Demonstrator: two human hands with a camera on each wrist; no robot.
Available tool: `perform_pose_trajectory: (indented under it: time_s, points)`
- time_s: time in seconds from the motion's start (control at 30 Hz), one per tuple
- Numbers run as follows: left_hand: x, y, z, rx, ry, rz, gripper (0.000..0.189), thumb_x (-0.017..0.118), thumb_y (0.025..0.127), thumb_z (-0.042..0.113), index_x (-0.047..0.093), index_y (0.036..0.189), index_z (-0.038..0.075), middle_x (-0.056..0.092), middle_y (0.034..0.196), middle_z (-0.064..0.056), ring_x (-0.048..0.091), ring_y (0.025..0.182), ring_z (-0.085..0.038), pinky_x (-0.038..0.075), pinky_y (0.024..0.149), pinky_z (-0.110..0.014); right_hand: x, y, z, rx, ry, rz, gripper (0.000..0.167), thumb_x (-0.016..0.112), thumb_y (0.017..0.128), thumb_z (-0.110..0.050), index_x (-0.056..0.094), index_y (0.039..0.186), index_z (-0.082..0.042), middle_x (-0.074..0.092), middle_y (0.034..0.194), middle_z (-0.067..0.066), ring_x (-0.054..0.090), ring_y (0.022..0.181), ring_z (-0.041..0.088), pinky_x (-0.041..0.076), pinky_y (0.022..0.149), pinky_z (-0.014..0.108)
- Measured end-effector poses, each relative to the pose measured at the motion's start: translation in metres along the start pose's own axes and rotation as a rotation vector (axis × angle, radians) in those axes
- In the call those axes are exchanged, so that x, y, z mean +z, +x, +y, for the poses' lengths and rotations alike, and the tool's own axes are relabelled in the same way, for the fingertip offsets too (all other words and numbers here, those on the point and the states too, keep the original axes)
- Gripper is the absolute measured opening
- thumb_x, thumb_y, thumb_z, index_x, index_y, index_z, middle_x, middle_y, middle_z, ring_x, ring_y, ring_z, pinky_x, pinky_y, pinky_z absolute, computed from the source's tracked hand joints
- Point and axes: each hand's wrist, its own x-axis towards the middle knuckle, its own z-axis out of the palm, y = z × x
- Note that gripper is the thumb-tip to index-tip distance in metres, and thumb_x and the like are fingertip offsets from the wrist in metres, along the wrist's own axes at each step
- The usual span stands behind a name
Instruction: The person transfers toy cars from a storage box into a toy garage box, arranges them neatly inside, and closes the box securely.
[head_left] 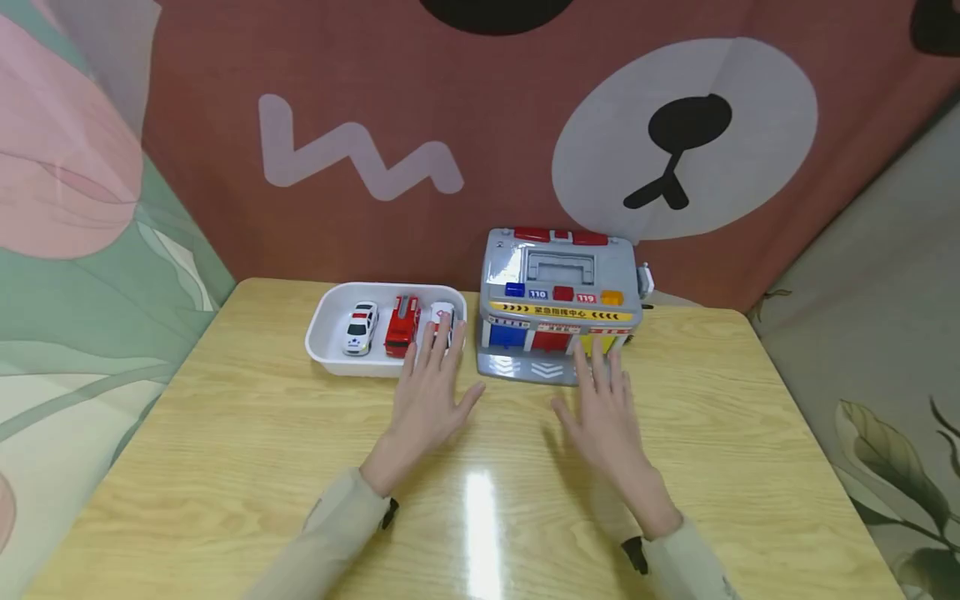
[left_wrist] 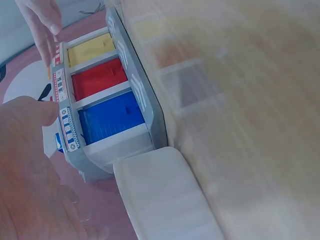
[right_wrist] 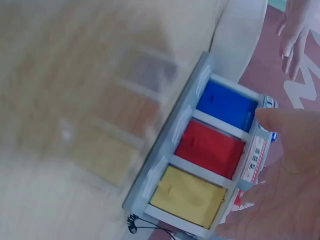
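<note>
My left hand (head_left: pixel 427 404), fingers straight and spread, hovers in front of a white tray (head_left: pixel 318 354); its fingertips overlap the tray's right end in the head view. Inside the tray are a white toy police car (head_left: pixel 361 329), a red toy fire truck (head_left: pixel 402 326) and a white toy vehicle (head_left: pixel 441 311) partly hidden behind the fingers. To the right stands a grey toy garage (head_left: pixel 525 279) with a blue door (left_wrist: pixel 111 117), a red door (right_wrist: pixel 211 149) and a yellow door (right_wrist: pixel 188 196), all closed. My right hand (head_left: pixel 606 425), also spread and holding nothing, is before the yellow door.
Tray and garage stand side by side along the back edge of a wooden table (head_left: pixel 262 467). Behind them hangs a brown cloth (head_left: pixel 510 150) with a cartoon bear print. A small crank-like part (head_left: pixel 646 282) juts from the garage's right side, and a thin black cord (right_wrist: pixel 150 225) lies beside it.
</note>
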Motion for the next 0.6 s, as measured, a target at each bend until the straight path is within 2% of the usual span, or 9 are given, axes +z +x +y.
perform_pose_trajectory:
  time_s: [0.2,0.47,0.6]
  points:
    - [-0.001,0.021,0.002,0.02,0.001,-0.044,0.085,0.051,0.092,0.055,0.014,0.156,0.012,0.003,0.161,-0.011,0.001,0.147,-0.03,0.006,0.116,-0.051,-0.008,0.006,0.003,-0.022,0.009,0.051,0.089,0.065,0.092,-0.03,0.007,0.155,-0.008,-0.006,0.159,0.018,-0.002,0.143,0.045,0.008,0.111,0.062]
    - [-0.001,0.055,0.003,0.07,-0.016,-0.007,0.084,0.053,0.093,0.053,0.015,0.155,0.011,0.006,0.161,-0.012,-0.001,0.146,-0.029,0.009,0.115,-0.053,-0.02,0.018,0.017,-0.047,0.022,0.062,0.09,0.066,0.092,-0.024,0.005,0.155,-0.004,-0.005,0.159,0.021,-0.003,0.143,0.044,0.01,0.111,0.063]
    - [-0.001,0.071,0.006,0.062,-0.022,-0.036,0.087,0.053,0.092,0.056,0.014,0.155,0.01,0.005,0.161,-0.011,-0.003,0.147,-0.028,0.009,0.116,-0.052,-0.027,0.032,0.027,-0.066,0.03,0.077,0.092,0.066,0.093,-0.024,0.0,0.154,-0.005,-0.005,0.159,0.022,-0.002,0.143,0.045,0.011,0.111,0.063]
